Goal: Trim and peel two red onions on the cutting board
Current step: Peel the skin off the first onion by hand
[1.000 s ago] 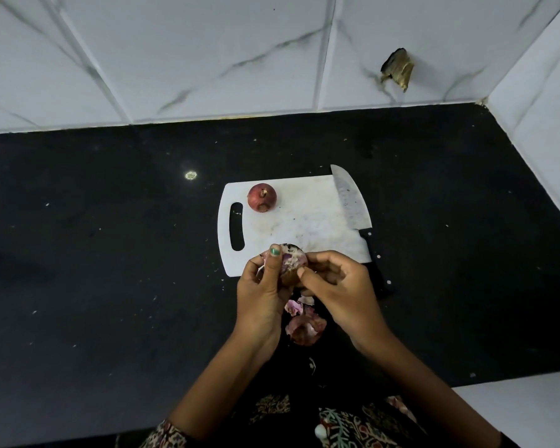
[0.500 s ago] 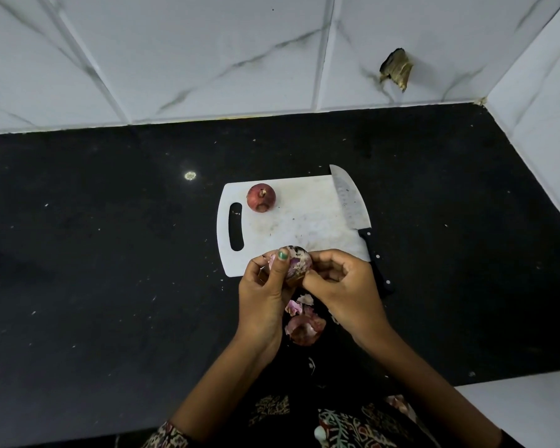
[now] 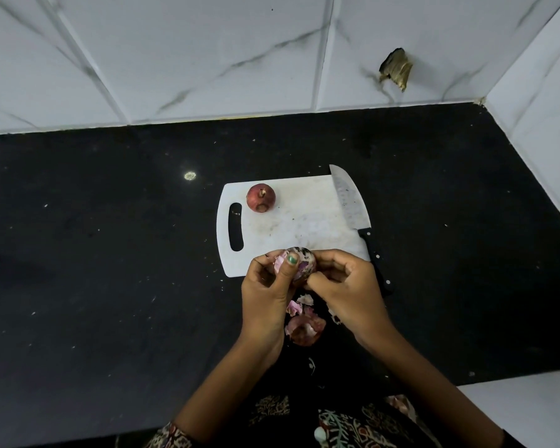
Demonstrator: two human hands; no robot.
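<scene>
From the head view I see a black speckled stone desk (image 3: 110, 253) against white marble-veined wall tiles (image 3: 207, 53), one of them broken open in a ragged brownish hole (image 3: 396, 67). A white plastic cutting board (image 3: 304, 221) with rounded corners and a slot handle at its left lies flat on the desk. On its far left part sits a whole red onion (image 3: 261, 197), round, with dry papery skin. A knife (image 3: 349, 202) with a wide dimpled steel blade lies along the board's right edge, and its black riveted handle runs off onto the desk, partly behind my right wrist. Loose pink and purple peels (image 3: 304, 326) lie on the desk between my forearms. My left hand (image 3: 267, 295) has a curled grip round the second onion (image 3: 299, 263), partly peeled and mottled, held over the board's near edge, thumb pressed on top. My right hand (image 3: 346, 286) pinches at its right side, fingers curled tight.
</scene>
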